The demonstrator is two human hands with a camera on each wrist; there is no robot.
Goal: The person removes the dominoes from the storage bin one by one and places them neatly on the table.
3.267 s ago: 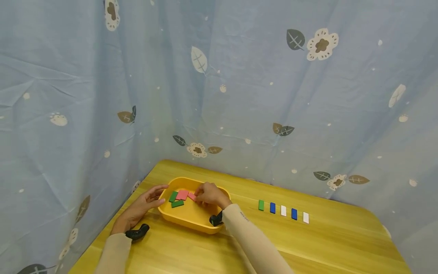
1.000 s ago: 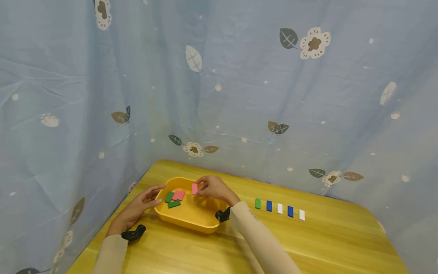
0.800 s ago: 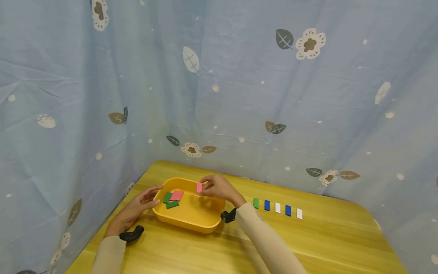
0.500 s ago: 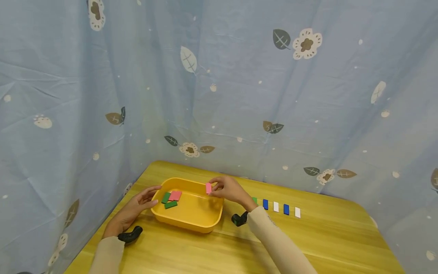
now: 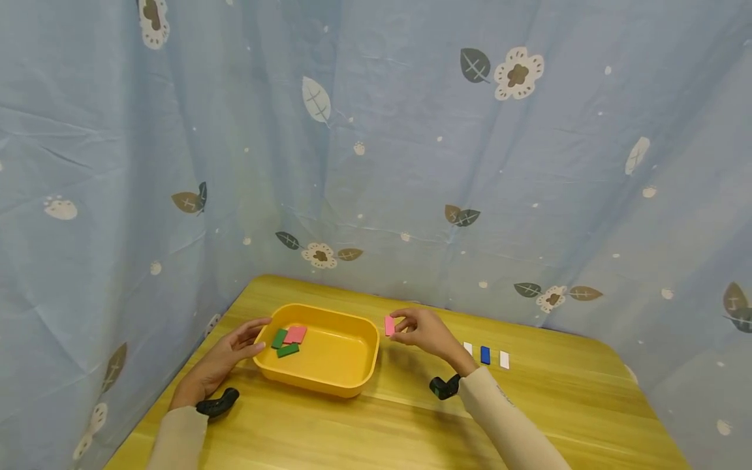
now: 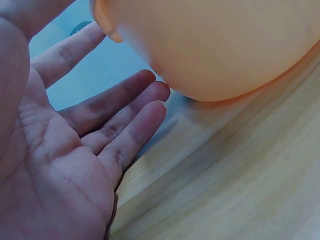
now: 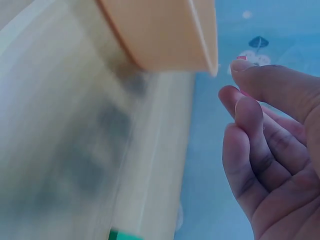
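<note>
My right hand (image 5: 431,336) pinches a small pink block (image 5: 390,326) between thumb and fingers, just beyond the right end of the yellow tub (image 5: 337,359). In the right wrist view only a sliver of the pink block (image 7: 242,58) shows past the thumb. My left hand (image 5: 226,358) stays at the tub's left end with fingers spread and relaxed, fingertips right at the wall. The left wrist view shows its palm facing the tub (image 6: 230,50). Inside the tub, pink pieces (image 5: 296,334) lie beside two green blocks (image 5: 288,350).
On the wooden table (image 5: 329,431), a row of blocks extends right: white (image 5: 467,348), blue (image 5: 484,355) and white (image 5: 504,360). My right hand hides the row's left part. A green block (image 7: 125,235) peeks into the right wrist view. A patterned curtain (image 5: 382,163) borders the table.
My right hand picked the pink block up from inside the tub and carried it rightward over the rim. My left hand keeps its place at the tub.
</note>
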